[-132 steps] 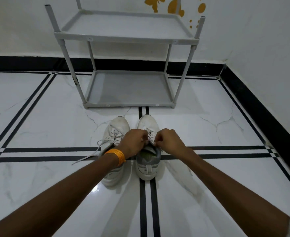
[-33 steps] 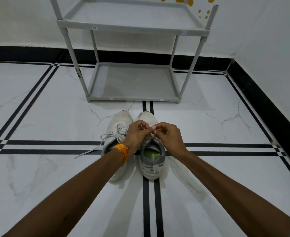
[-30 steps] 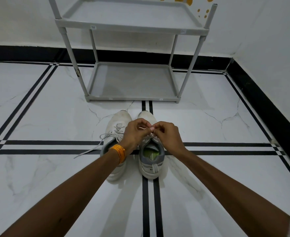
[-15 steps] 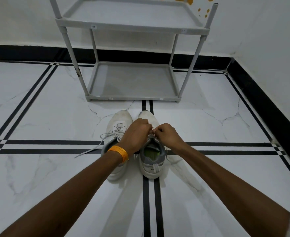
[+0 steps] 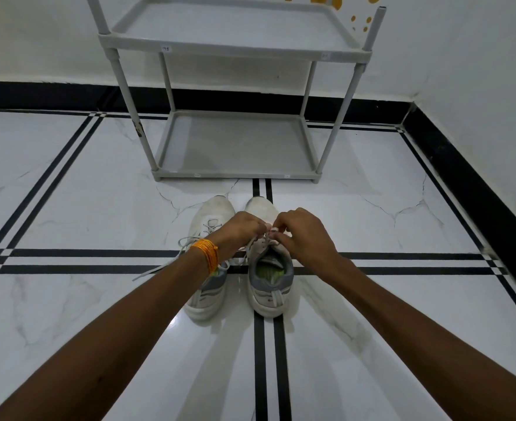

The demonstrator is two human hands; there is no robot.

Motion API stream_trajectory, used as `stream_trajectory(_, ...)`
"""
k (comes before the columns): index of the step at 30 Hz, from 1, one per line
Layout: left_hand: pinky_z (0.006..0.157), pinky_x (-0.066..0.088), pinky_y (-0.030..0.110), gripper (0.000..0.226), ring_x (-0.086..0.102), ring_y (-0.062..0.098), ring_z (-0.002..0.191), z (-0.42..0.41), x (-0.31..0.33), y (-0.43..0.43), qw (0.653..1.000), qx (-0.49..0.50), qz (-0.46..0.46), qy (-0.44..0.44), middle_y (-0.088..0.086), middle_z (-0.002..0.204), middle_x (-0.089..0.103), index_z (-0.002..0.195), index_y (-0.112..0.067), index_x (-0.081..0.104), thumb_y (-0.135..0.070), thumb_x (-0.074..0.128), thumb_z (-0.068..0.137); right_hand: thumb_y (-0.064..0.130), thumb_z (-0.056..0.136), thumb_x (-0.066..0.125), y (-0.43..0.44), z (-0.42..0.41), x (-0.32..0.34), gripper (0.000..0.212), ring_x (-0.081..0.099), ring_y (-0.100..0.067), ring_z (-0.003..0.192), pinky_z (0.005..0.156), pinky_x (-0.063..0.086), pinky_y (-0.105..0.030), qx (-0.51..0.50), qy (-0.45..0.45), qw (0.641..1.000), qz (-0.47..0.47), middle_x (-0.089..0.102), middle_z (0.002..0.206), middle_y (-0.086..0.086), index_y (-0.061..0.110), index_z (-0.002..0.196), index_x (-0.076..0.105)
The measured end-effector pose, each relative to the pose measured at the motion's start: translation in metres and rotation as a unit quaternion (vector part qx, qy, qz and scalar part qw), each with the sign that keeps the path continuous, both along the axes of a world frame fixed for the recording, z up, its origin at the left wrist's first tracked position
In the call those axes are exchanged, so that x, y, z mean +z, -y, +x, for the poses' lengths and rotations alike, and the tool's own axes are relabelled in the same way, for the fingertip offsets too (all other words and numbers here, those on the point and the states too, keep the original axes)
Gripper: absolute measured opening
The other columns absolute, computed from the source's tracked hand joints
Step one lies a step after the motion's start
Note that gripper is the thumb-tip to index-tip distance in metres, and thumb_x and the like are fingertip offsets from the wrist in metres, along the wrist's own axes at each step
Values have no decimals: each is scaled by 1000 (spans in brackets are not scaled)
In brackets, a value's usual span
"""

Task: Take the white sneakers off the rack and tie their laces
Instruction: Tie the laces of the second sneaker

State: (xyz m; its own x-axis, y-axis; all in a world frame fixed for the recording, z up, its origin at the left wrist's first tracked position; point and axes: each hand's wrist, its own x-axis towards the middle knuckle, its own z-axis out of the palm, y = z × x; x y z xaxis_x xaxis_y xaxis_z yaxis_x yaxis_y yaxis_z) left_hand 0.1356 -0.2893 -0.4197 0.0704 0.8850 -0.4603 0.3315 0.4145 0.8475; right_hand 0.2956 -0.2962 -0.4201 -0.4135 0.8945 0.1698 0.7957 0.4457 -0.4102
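— Since half a second back, closer together over the right sneaker (image 5: 269,268): left hand (image 5: 240,230) and right hand (image 5: 305,233) almost knuckle to knuckle now; right fingers lifted a little off the tongue.

— And the grip on each side?

— Narrow on both; fingertips (image 5: 274,228) pinched on the lace (image 5: 262,238) of that sneaker, just above its eyelets; strands taut down to the shoe.

— Whereabouts, the pair?

— Both on the floor (image 5: 68,299), side by side, toes toward the grey rack (image 5: 235,50); near its lower shelf, not touching; right one across the black double stripe (image 5: 268,360); left sneaker (image 5: 208,287) partly under the left wrist and its orange bangles (image 5: 206,255).

— Left one tied?

— Not yet; loose lace end (image 5: 156,268) trailing out leftward on the tile.
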Motion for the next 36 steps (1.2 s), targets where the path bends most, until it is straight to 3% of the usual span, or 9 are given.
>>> stream_trajectory(5,58,42,21,18,52,11,66,-4,7,4,1000,1,19,20,2,65,61,74,-3,70,-7,61,89,26,87,68,-4,4,3,15,58,-19,76,68,44,-32,-5,-53,999,0,71,80,-4,11,85,71)
stream_trajectory(9,56,48,17,16,60,13,71,-7,9,5,998,28,40,33,9,78,70,94,5,74,0,65,82,26,87,70,-6,9,2,13,60,-16,67,62,46,-28,-37,-95,993,-61,69,73,-1,14,81,68)
stream_trajectory(12,53,50,14,16,64,11,66,-20,1,7,995,80,46,30,19,92,74,96,3,75,0,67,83,26,85,71,-10,20,4,15,59,-15,63,57,43,-25,-62,-71,991,-99,67,69,-2,13,78,67)
stream_trajectory(14,54,49,11,14,64,8,60,-33,-5,8,988,67,110,-85,16,86,76,93,-1,76,-4,70,81,23,84,70,-12,34,2,15,59,-17,63,57,43,-26,-94,-48,988,-110,66,67,-2,12,74,66)
stream_trajectory(17,67,42,19,11,66,16,73,-43,-11,13,931,-40,216,-290,7,83,77,89,-11,79,-12,73,80,15,81,64,-6,48,-11,14,64,-23,67,62,49,-31,-137,-7,981,-134,67,66,-5,7,70,65)
stream_trajectory(22,70,38,20,11,69,23,83,-47,-18,17,894,-126,249,-352,6,88,78,91,-15,78,-20,71,83,18,81,57,6,41,-29,25,60,-32,66,60,44,-34,-161,30,978,-129,65,65,-17,-3,68,60)
stream_trajectory(30,63,38,27,9,66,32,81,-30,-15,17,885,-39,219,-410,16,82,73,84,-6,73,-11,66,80,26,95,44,8,40,-44,27,48,-25,62,56,34,-31,-132,155,977,-65,52,69,-7,10,74,45)
stream_trajectory(33,63,42,32,12,65,39,85,-22,-14,20,865,-55,210,-453,22,87,69,85,1,68,-5,63,76,24,89,60,14,47,-52,21,39,-20,51,45,23,-26,-83,250,964,24,57,61,-4,12,74,51)
stream_trajectory(36,76,49,38,22,63,40,95,-19,-17,21,836,-100,196,-502,22,102,67,99,0,65,-6,63,77,19,73,78,19,53,-57,25,36,-19,38,45,4,-20,-77,310,947,22,56,48,-2,13,65,55)
